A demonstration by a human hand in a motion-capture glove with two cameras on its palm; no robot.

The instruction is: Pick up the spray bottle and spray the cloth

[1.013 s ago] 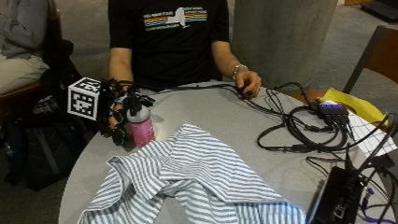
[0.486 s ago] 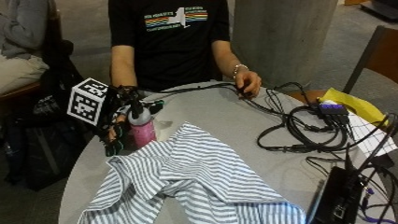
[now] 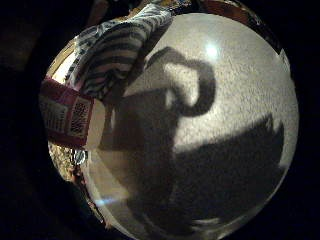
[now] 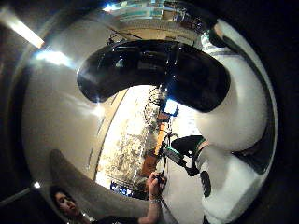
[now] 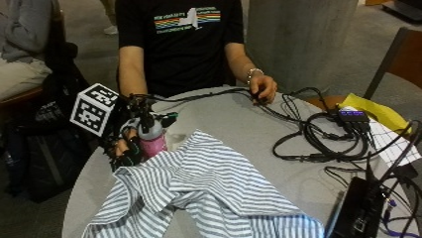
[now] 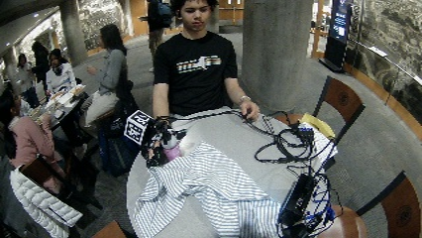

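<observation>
Now the gloved right hand [image 5: 129, 144] grips the pink spray bottle [image 5: 152, 140], fingers curled round it, beside the striped cloth [image 5: 204, 193].

Striped cloth [image 3: 117, 42] and labelled bottle [image 3: 67, 114] beside a shadowed table [image 3: 240, 90].

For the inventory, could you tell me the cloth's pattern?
The cloth has grey-blue and white stripes, clearest in the outside view.

The cloth [image 5: 198, 193] is soft woven fabric, striped and rumpled, matt. The spray bottle [image 5: 152, 141] looks like smooth pink plastic with a printed paper label. The tabletop [image 5: 264, 139] is grey, finely speckled and dull. Black rubbery cables [image 5: 316, 144] lie toward its far edge.
</observation>
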